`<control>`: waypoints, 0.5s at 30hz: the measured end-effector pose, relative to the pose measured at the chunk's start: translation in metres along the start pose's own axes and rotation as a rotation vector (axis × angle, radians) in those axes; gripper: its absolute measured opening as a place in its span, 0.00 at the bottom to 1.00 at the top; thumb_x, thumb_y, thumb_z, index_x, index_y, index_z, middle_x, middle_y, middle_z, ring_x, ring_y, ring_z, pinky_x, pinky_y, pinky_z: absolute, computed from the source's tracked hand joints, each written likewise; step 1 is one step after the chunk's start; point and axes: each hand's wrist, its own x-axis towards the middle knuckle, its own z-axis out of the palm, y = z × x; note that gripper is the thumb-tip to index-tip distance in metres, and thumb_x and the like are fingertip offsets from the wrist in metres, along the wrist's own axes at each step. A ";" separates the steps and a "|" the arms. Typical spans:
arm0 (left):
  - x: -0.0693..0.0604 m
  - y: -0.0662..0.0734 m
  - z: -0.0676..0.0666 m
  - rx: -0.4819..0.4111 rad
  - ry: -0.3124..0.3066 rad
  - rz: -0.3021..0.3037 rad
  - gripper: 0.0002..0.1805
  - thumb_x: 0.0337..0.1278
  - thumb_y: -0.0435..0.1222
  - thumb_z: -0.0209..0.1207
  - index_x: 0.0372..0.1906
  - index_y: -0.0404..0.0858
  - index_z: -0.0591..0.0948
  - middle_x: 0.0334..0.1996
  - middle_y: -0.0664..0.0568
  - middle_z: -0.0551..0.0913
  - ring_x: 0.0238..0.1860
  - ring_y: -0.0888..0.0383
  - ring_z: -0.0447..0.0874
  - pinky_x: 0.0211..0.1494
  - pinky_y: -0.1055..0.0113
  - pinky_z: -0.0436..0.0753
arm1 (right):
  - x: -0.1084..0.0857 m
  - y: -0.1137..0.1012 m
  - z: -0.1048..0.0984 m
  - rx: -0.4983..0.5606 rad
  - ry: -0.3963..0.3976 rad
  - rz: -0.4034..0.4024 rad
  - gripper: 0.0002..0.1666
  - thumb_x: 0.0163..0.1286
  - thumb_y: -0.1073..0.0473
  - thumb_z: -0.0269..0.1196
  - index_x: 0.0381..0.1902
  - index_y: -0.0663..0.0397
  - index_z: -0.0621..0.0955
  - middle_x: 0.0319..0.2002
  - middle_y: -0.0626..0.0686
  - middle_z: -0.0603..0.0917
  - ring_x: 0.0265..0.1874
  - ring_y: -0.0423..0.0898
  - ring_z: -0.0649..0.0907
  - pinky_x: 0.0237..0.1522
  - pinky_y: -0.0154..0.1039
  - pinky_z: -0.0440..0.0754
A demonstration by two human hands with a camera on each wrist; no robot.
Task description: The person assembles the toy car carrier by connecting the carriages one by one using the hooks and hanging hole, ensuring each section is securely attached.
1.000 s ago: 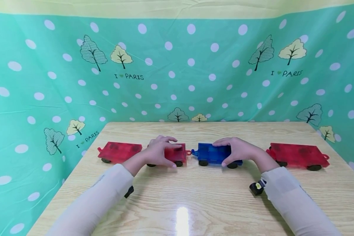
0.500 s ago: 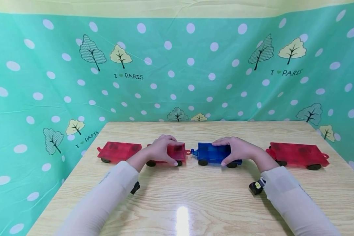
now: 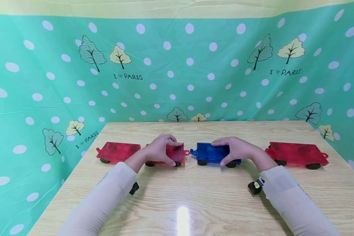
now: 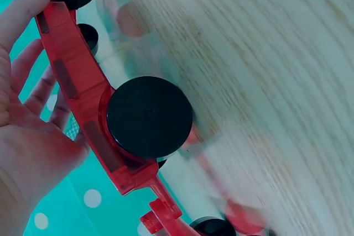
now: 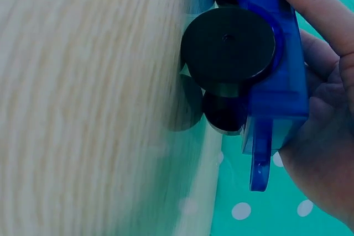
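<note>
Makeshift booth is indicated: wood-grain table is backed and flanked by dotted green cloth; wider room is hidden.

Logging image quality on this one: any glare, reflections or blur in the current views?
Head: a bright white glare streak on the pale wood-grain tabletop, low in frame; left wrist: blurred reddish reflections on that tabletop, while the red translucent plastic wagon looks sharper; right wrist: tabletop grain soft and streaky, the blue translucent plastic wagon clearer.

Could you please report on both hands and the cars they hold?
Left hand gripping red car. Right hand gripping blue car. Nothing else visible between them.
</note>
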 end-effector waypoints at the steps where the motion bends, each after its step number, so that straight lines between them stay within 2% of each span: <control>1: 0.000 0.000 0.000 0.004 -0.003 -0.004 0.42 0.34 0.45 0.80 0.63 0.52 0.78 0.55 0.56 0.73 0.56 0.56 0.65 0.52 0.62 0.76 | 0.000 -0.001 0.000 0.000 -0.001 0.002 0.47 0.48 0.52 0.79 0.67 0.51 0.75 0.67 0.59 0.70 0.68 0.64 0.64 0.64 0.62 0.65; 7: 0.002 0.003 -0.003 0.010 -0.017 -0.001 0.42 0.33 0.45 0.80 0.63 0.51 0.78 0.54 0.56 0.73 0.56 0.55 0.65 0.53 0.61 0.75 | 0.003 -0.001 0.002 0.007 -0.003 0.007 0.48 0.48 0.49 0.79 0.67 0.50 0.75 0.68 0.59 0.70 0.68 0.64 0.64 0.63 0.62 0.65; 15: 0.006 0.007 -0.013 0.019 -0.027 -0.012 0.42 0.32 0.44 0.80 0.63 0.50 0.78 0.56 0.53 0.73 0.58 0.53 0.65 0.51 0.61 0.77 | 0.004 0.000 0.003 0.009 -0.006 -0.001 0.48 0.47 0.47 0.79 0.67 0.48 0.75 0.67 0.58 0.71 0.68 0.63 0.65 0.62 0.62 0.67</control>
